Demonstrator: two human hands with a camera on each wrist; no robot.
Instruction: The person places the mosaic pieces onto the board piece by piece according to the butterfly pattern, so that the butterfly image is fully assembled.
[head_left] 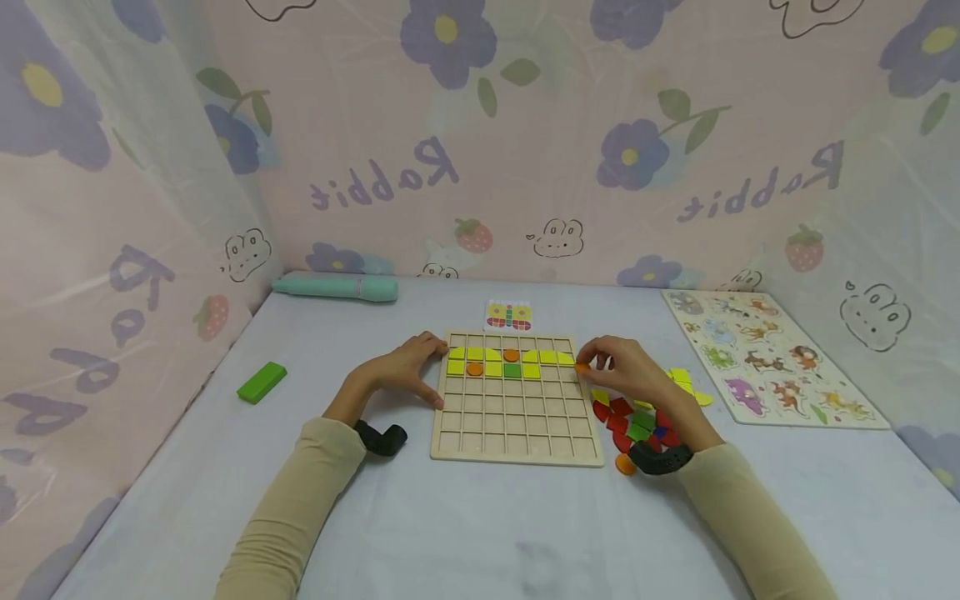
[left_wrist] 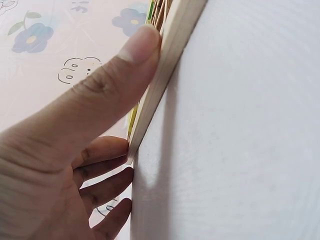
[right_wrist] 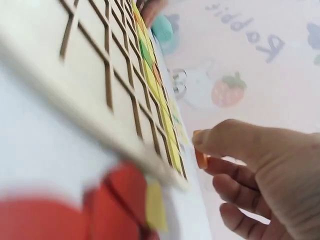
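Observation:
A wooden grid board lies flat in the middle of the table. Yellow pieces, a green square and orange discs fill cells in its upper rows. My left hand rests along the board's left side, with the thumb against the edge and the fingers spread toward the far corner. Between thumb and fingers, my right hand pinches an orange disc, held by the board's right edge near the upper rows. Behind the board lies a small butterfly pattern card.
Loose red, green, blue and yellow pieces lie right of the board, partly under my right forearm. An orange disc sits nearer me. An animal puzzle board lies at right, a green block at left, a teal tube behind.

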